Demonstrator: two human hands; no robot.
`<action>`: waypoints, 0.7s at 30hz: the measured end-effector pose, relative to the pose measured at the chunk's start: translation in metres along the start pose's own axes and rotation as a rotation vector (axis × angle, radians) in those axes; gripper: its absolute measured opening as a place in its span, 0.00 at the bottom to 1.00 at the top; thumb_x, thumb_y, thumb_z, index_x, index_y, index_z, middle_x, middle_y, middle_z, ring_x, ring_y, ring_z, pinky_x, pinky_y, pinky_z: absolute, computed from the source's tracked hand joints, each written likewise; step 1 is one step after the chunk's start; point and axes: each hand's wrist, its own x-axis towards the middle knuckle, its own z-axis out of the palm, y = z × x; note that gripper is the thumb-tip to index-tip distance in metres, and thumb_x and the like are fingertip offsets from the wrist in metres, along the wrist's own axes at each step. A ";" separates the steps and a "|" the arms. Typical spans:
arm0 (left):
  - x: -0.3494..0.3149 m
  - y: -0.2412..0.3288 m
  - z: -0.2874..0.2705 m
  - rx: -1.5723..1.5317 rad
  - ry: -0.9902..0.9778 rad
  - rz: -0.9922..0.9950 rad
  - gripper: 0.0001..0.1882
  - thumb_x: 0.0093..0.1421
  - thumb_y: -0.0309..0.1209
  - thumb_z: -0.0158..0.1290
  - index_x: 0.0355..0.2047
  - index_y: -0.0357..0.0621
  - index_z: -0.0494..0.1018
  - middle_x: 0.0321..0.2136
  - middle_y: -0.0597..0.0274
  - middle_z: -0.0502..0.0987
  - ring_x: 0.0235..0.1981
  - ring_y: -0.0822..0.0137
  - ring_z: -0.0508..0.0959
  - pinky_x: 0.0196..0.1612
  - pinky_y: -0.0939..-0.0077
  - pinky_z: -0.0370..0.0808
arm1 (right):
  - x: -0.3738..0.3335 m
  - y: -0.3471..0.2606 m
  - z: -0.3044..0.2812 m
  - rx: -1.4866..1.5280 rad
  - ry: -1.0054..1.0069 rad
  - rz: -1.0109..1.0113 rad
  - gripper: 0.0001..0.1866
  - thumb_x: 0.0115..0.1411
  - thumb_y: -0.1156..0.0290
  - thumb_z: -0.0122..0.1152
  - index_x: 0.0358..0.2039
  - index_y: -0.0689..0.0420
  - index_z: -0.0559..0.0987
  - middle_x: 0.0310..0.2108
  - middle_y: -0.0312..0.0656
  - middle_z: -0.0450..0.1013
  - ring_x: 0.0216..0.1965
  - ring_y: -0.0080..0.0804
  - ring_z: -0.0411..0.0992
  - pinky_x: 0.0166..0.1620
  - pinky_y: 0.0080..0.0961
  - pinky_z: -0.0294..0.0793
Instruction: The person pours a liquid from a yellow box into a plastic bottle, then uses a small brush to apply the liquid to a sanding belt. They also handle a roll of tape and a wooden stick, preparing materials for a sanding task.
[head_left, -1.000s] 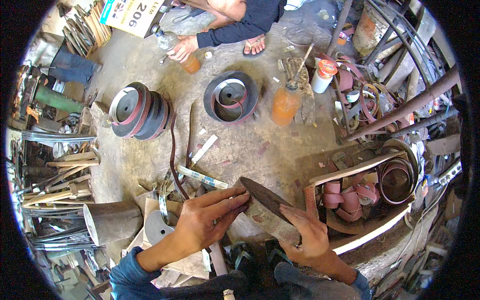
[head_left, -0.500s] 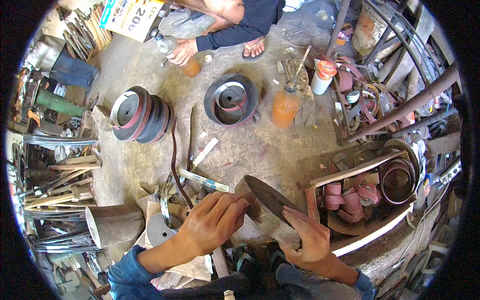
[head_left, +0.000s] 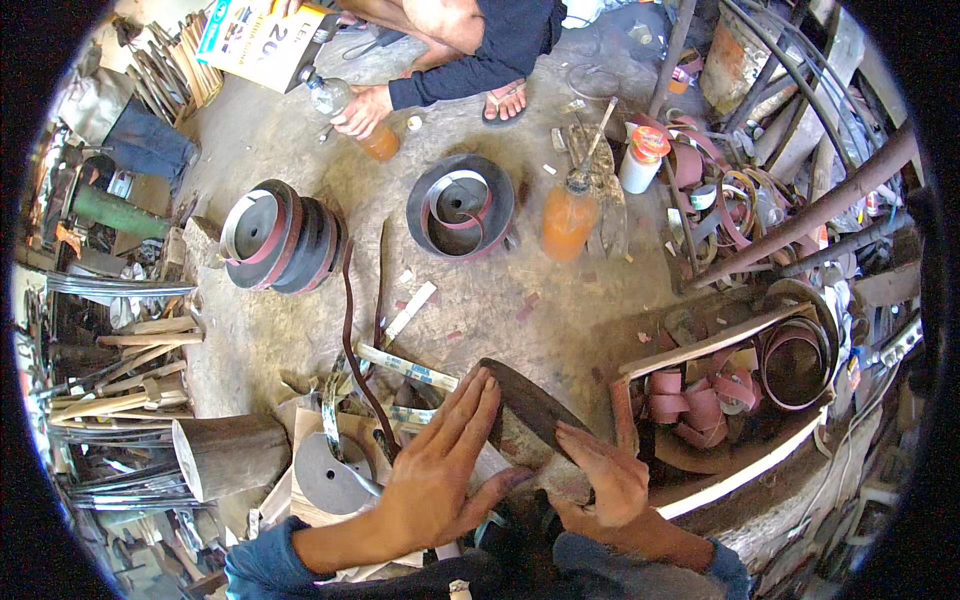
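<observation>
Low in front of me, a thick, dark, round wheel [head_left: 540,410] with a rough, greyish rim is tilted on edge between my hands. My left hand [head_left: 445,460] lies against the rim's left side, its fingers stretched out flat and its thumb spread below. At the wheel's right edge, my right hand [head_left: 605,480] grips it, fingers over the upper face and thumb lower down. Part of the wheel is hidden behind both hands. Just left of my left hand is a flat grey disc [head_left: 330,475] on cardboard.
Stacked black wheels [head_left: 315,245] and a single black wheel [head_left: 500,205] with reddish strips stand ahead. An orange-filled bottle [head_left: 570,225] and a red-lidded white jar [head_left: 640,165] are farther right. Another person's hand [head_left: 365,110] holds a bottle. At right, a wooden box [head_left: 740,490] contains pink abrasive rolls.
My left hand has gone from curled over the rim to flat with fingers extended along it. The wheel has tipped slightly. My right hand keeps its hold.
</observation>
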 end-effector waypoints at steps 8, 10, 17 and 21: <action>-0.008 -0.002 0.022 0.113 0.256 0.203 0.30 0.52 0.27 0.65 0.55 0.31 0.72 0.53 0.43 0.75 0.54 0.47 0.77 0.56 0.63 0.75 | 0.002 -0.002 0.002 -0.056 0.005 -0.013 0.30 0.53 0.66 0.67 0.55 0.69 0.74 0.52 0.58 0.75 0.52 0.51 0.77 0.55 0.38 0.78; -0.006 -0.013 0.011 0.078 0.335 0.369 0.26 0.50 0.25 0.65 0.51 0.34 0.76 0.46 0.47 0.79 0.46 0.50 0.80 0.50 0.64 0.79 | 0.002 0.000 0.001 -0.072 -0.013 -0.044 0.30 0.53 0.66 0.67 0.55 0.69 0.74 0.52 0.58 0.75 0.52 0.51 0.76 0.55 0.38 0.78; 0.013 -0.033 -0.011 -0.033 0.188 0.140 0.26 0.48 0.15 0.60 0.51 0.42 0.77 0.43 0.50 0.79 0.39 0.52 0.82 0.40 0.64 0.80 | 0.004 0.002 -0.004 -0.083 0.004 -0.015 0.30 0.55 0.63 0.65 0.54 0.68 0.74 0.51 0.57 0.76 0.50 0.50 0.78 0.54 0.37 0.78; 0.019 -0.033 -0.013 0.061 0.102 0.204 0.22 0.50 0.20 0.60 0.48 0.40 0.78 0.43 0.51 0.79 0.40 0.55 0.82 0.41 0.65 0.81 | 0.007 0.002 -0.003 -0.133 -0.024 -0.017 0.28 0.56 0.63 0.62 0.54 0.67 0.75 0.51 0.56 0.76 0.49 0.48 0.78 0.53 0.36 0.79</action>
